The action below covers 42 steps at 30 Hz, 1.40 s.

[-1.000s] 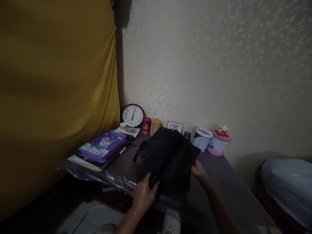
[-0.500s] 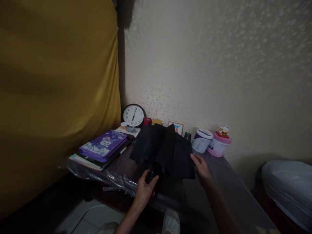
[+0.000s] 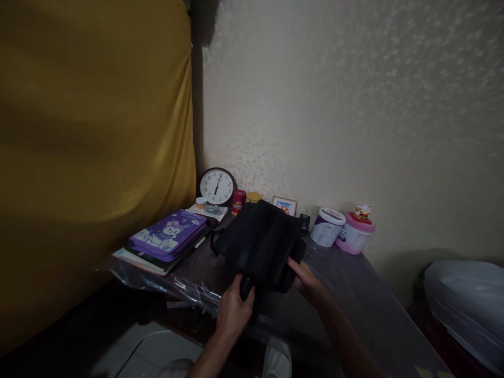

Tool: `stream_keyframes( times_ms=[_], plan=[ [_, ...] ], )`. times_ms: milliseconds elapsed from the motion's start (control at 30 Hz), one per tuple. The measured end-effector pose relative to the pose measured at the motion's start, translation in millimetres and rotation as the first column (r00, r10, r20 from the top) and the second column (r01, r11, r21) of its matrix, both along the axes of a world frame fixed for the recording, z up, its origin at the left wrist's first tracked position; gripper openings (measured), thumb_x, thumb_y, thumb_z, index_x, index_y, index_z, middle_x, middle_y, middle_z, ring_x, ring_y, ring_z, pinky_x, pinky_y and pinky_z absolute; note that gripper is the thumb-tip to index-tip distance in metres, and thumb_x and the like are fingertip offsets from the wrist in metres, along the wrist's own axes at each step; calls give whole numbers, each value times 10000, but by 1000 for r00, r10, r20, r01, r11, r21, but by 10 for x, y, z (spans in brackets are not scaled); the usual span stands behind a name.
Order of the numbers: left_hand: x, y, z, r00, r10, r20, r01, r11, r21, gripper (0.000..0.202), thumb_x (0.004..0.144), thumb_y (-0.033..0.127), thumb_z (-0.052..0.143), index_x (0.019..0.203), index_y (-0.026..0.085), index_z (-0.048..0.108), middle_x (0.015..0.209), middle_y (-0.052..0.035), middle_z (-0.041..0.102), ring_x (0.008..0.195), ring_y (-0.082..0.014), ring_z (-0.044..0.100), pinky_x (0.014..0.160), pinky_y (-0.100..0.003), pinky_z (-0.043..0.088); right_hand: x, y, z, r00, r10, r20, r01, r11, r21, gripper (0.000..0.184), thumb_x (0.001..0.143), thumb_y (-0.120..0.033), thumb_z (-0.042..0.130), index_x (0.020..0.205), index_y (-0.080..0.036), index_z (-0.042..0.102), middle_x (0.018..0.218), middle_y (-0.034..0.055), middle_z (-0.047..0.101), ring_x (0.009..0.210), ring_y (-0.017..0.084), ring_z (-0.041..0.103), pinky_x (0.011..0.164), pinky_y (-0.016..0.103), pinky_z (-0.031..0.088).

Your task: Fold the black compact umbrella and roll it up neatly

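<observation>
A black folding umbrella (image 3: 260, 241) lies over the plastic-covered table (image 3: 354, 294), its loose canopy bunched toward the wall. My left hand (image 3: 233, 311) is closed round the umbrella's black handle at the near end. My right hand (image 3: 305, 278) grips the canopy's right-hand folds, fingers pressed into the cloth.
A purple pencil case (image 3: 169, 235) sits on books at the left. Along the wall stand a round clock (image 3: 216, 186), a red tin (image 3: 238, 201), a small picture frame (image 3: 284, 205), a white tub (image 3: 327, 226) and a pink jar (image 3: 354, 233). A yellow curtain (image 3: 90, 147) hangs left.
The spread canopy has been gathered in toward the shaft. My right hand slid left along the cloth, closer to my left hand, which kept hold of the handle.
</observation>
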<state>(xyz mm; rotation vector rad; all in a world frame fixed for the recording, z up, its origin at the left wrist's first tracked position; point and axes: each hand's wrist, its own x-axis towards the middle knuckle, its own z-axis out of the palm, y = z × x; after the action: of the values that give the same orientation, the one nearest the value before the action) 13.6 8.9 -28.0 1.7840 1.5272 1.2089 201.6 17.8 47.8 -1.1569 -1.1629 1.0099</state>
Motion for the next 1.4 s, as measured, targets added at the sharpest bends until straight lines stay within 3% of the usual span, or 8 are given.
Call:
stream_keyframes(
  times_ms=[167, 300, 433, 567, 833, 1033, 1267, 1400],
  plan=[
    [-30, 13, -63, 990, -7, -140, 17, 997, 72, 404, 804, 312, 458, 1167, 135, 471, 1113, -104, 608, 993, -203, 588, 841, -316, 457, 318, 83, 93, 971, -239, 9, 239, 970, 37, 447, 721, -490, 543, 1085, -231, 547, 1195, 44, 562, 1156, 241, 467, 938, 362, 417],
    [-53, 14, -141, 981, -35, -193, 58, 992, 116, 408, 810, 307, 460, 1176, 128, 468, 1101, -107, 617, 987, -206, 592, 834, -327, 470, 477, 48, 288, 888, -441, 130, 397, 878, 266, 455, 747, -476, 524, 1125, -225, 511, 1217, 50, 534, 1152, 229, 459, 970, 385, 366],
    [-79, -10, -202, 971, -76, -228, 113, 982, 154, 414, 812, 330, 466, 1180, 141, 470, 1062, -95, 636, 949, -206, 610, 797, -322, 494, 405, -57, 558, 848, -377, 372, 233, 896, 378, 438, 736, -441, 559, 1125, -242, 525, 1212, 53, 532, 1119, 223, 475, 969, 391, 347],
    [-119, -25, -257, 951, -126, -281, 187, 961, 203, 392, 811, 317, 466, 1168, 155, 469, 1072, -90, 631, 962, -197, 605, 813, -316, 489, 365, -100, 708, 792, -288, 538, 115, 936, 332, 433, 690, -440, 613, 1080, -260, 561, 1184, 23, 554, 1128, 225, 465, 986, 388, 320],
    [-202, -68, -295, 901, -174, -398, 294, 918, 265, 427, 799, 264, 471, 1215, 197, 398, 1114, -70, 610, 970, -196, 600, 787, -316, 502, 581, -126, 774, 796, -147, 587, -43, 954, 296, 253, 705, -387, 626, 926, -263, 625, 1254, 21, 500, 1195, 218, 409, 1027, 374, 278],
    [-220, -119, -276, 896, -216, -389, 328, 911, 251, 488, 776, 241, 497, 1246, 215, 369, 1119, -53, 612, 954, -188, 606, 786, -289, 497, 659, -204, 796, 808, 4, 590, -169, 960, 225, 387, 688, -350, 655, 1063, -297, 575, 1365, 8, 369, 1262, 208, 316, 1045, 364, 252],
    [-254, -124, -374, 893, -277, -354, 357, 916, 185, 439, 778, 323, 519, 1203, 256, 429, 1103, -46, 621, 971, -202, 593, 823, -323, 476, 655, -201, 733, 831, -39, 554, -79, 979, 188, 217, 644, -438, 656, 673, -223, 637, 1298, 25, 467, 1212, 266, 384, 1040, 418, 221],
    [-266, -154, -357, 871, -304, -385, 373, 920, 119, 482, 784, 327, 505, 1241, 235, 383, 1095, -73, 621, 940, -216, 600, 807, -338, 473, 601, -128, 665, 850, -118, 514, 22, 982, 189, 271, 684, -483, 595, 658, -215, 622, 1256, 41, 508, 1164, 262, 440, 1008, 411, 269]
  ],
)
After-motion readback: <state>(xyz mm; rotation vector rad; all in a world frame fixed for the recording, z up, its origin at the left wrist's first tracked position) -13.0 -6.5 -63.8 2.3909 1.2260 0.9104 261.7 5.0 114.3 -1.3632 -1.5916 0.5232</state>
